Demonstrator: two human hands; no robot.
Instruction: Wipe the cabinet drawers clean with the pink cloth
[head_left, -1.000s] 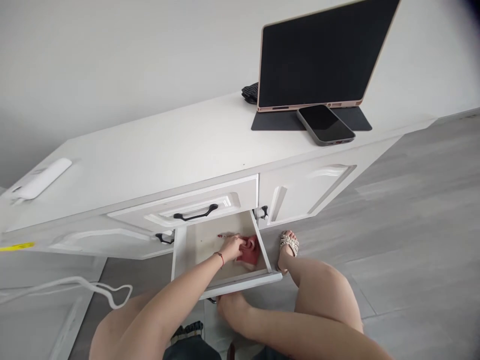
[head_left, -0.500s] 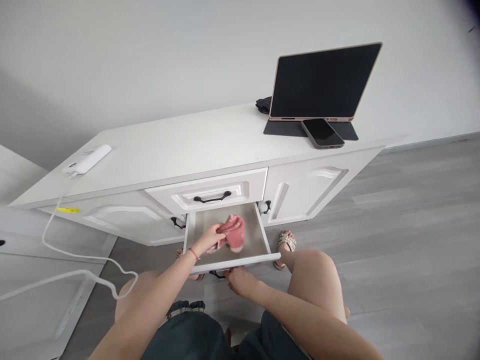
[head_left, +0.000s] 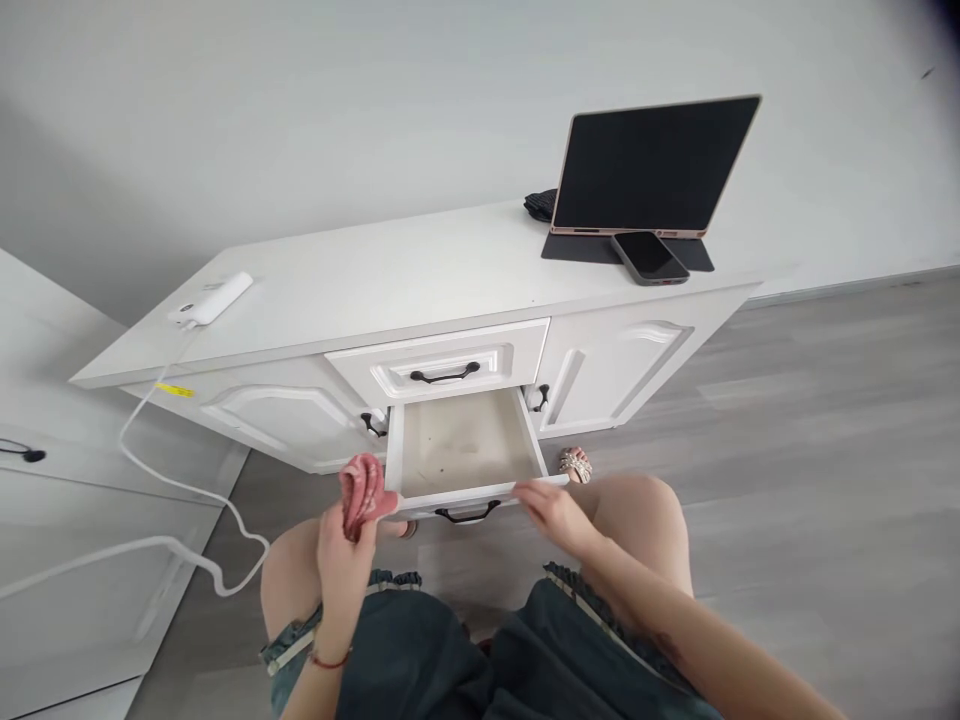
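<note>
My left hand (head_left: 345,555) is closed around a bunched pink cloth (head_left: 363,495) with paler markings, held up in front of the left corner of a pulled-out drawer (head_left: 465,497). What kind of cloth it is, I cannot make out. The white drawer has a pale bottom with a few tiny specks on it, and a black handle (head_left: 469,514) on its front. My right hand (head_left: 556,515) is at the right end of the drawer front, fingers stretched out over or against its top edge; whether they touch is unclear.
Above the open drawer is a closed one with a black handle (head_left: 445,374). The white cabinet top (head_left: 375,275) bears a tablet (head_left: 652,165) on a stand, a phone (head_left: 649,258), a dark folded item (head_left: 540,205) and a white power strip (head_left: 217,298). Its cable (head_left: 225,495) hangs at left.
My left hand has lifted the pink cloth out of the drawer, leftward and toward me. My right hand has moved from near the handle to the right end of the drawer front.
</note>
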